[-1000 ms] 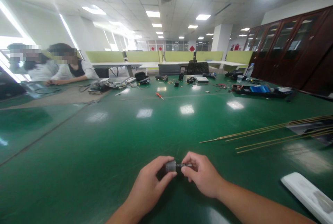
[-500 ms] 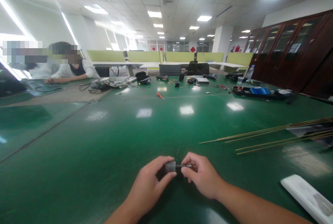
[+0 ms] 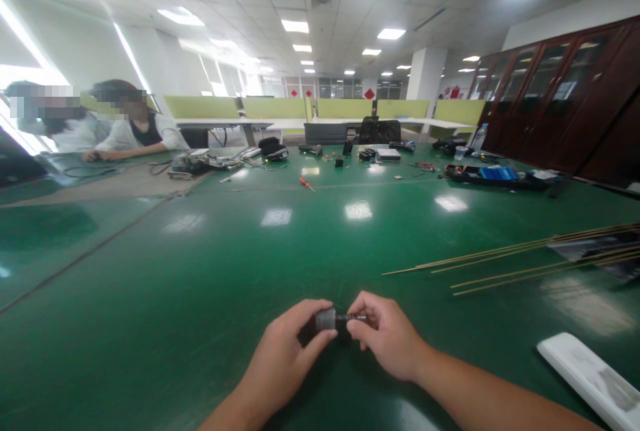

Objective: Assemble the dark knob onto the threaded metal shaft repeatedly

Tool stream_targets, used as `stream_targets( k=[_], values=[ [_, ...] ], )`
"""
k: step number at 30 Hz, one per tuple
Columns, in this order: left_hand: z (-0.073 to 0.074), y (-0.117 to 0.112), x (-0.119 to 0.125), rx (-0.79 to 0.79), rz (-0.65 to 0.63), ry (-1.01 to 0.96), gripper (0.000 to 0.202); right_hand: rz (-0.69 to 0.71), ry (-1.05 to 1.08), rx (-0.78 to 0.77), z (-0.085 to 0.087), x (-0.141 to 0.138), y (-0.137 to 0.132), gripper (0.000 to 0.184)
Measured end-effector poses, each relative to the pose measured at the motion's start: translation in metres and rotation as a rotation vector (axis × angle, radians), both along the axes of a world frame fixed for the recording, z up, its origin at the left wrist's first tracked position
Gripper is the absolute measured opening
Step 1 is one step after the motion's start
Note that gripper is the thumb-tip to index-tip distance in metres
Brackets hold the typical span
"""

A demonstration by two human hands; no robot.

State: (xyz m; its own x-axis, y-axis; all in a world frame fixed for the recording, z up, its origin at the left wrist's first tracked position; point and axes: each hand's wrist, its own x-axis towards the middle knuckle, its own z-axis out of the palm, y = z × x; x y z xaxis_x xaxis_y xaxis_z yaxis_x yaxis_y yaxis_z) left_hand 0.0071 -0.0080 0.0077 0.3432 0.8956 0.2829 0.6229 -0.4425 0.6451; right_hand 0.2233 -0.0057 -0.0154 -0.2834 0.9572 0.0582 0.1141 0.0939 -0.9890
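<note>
My left hand (image 3: 285,351) grips a short grey metal cylinder (image 3: 326,319) between thumb and fingers, low over the green table (image 3: 210,271). A thin dark rod (image 3: 342,317) sticks out of the cylinder's right end, in line with it. The rod's other end is pinched by the thumb and fingers of my right hand (image 3: 387,332). Cylinder and rod lie roughly level, the hands a small gap apart. My fingers hide the cylinder's back and part of the rod.
Long thin brass-coloured rods (image 3: 500,252) lie at the right, beyond a white plastic case (image 3: 583,371). Further off are an orange-handled screwdriver (image 3: 306,183), a black tray (image 3: 493,181) with blue items, and cables and small parts. Two people (image 3: 133,134) sit at the far left.
The view has shifted very slightly. Both hands keep the same hold on the cylinder and the rod, with no clear movement between them.
</note>
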Motion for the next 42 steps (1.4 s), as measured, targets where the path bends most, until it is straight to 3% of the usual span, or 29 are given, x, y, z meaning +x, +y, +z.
stream_targets(
  k=[42],
  values=[
    [-0.0024, 0.0056, -0.0081, 0.039, 0.046, 0.003, 0.029, -0.043, 0.051, -0.022, 0.0004, -0.0013, 0.0017, 0.006]
  ],
)
